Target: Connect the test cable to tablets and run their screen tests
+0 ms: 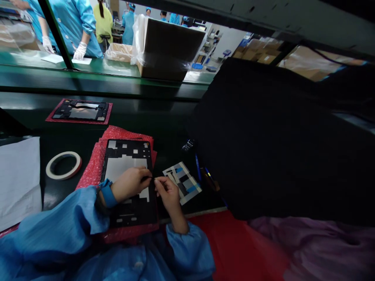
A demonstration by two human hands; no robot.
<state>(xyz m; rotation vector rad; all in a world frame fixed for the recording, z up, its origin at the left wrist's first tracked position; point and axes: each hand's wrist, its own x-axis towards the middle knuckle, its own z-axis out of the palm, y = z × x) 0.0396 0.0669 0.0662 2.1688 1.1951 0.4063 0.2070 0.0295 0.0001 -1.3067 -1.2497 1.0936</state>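
Observation:
A black tablet-like frame (133, 210) with a silver-grey middle lies on red bubble wrap (92, 168) in front of me. My left hand (131, 182) reaches across it, a blue band round the wrist, its fingers pinched at the frame's right edge. Close beside them my right hand (168, 193) is pinched too, thumb against forefinger. Whatever is between the fingertips is too small to make out. Just right of my right hand lies a pale sheet (189, 181) bearing black and blue pieces.
A roll of tape (63, 165) and a white sheet (19, 179) lie left. Farther back is another frame (83, 110) on red wrap. A large black sheet-like thing (278, 144) blocks the right, near a blue pen (198, 167). Across the bench, a co-worker's gloved hand (80, 50) touches white paper.

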